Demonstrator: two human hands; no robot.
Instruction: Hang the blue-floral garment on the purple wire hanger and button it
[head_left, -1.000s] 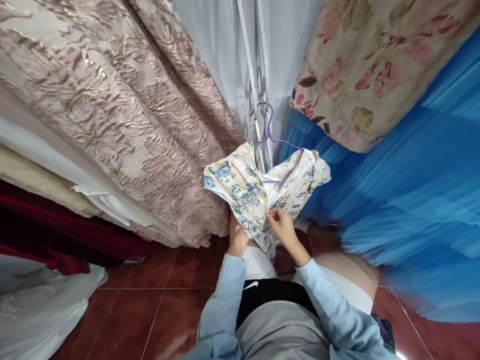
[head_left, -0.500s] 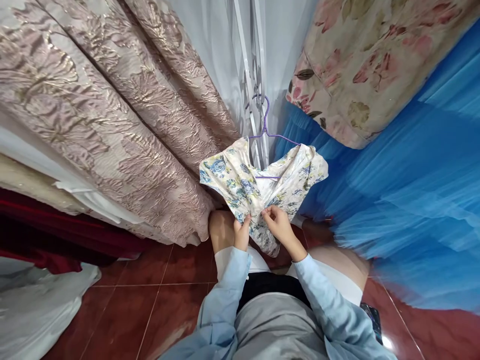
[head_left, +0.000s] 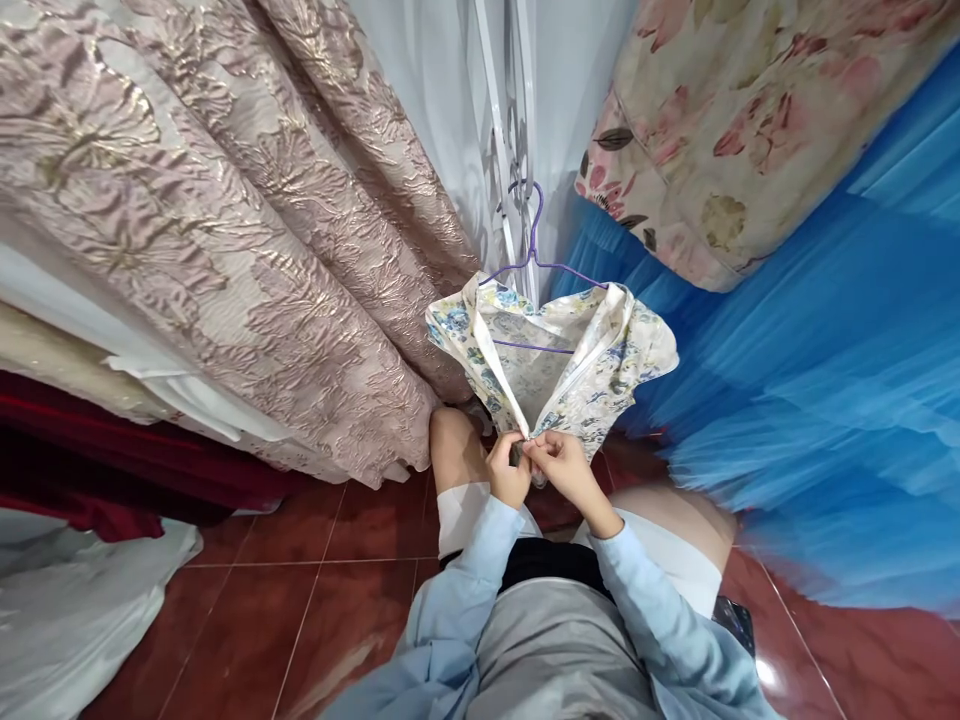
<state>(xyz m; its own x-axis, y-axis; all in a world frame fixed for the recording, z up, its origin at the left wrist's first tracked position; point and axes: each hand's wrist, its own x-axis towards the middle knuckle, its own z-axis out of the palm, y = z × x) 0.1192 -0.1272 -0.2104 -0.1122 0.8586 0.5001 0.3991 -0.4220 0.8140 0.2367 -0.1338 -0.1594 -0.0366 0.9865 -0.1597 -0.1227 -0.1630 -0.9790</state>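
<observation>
A white blouse (head_left: 611, 365) with blue and yellow flowers hangs on a purple hanger (head_left: 534, 245) in front of me. Its neck lies spread in a deep V with white-faced edges, and the inside of the back shows through the gap. At the point of the V, my left hand (head_left: 508, 470) pinches the left edge. My right hand (head_left: 562, 465) is closed on the cloth right beside it, fingertips nearly touching the left ones. Whatever fastener may lie between the fingertips is too small to make out. The blouse's lower part is mostly hidden behind my hands.
The hanger hooks on a white metal rack (head_left: 504, 150). Pink brocade fabric (head_left: 300, 260) hangs close on the left, with blue tulle (head_left: 795, 430) and a floral cloth (head_left: 712, 160) on the right. A dark phone-like object (head_left: 735, 622) lies on red floor tiles (head_left: 360, 600).
My left hand has moved up and right to meet my right hand. The neck, folded over before, now spreads into an open V, and the blouse has shifted slightly right.
</observation>
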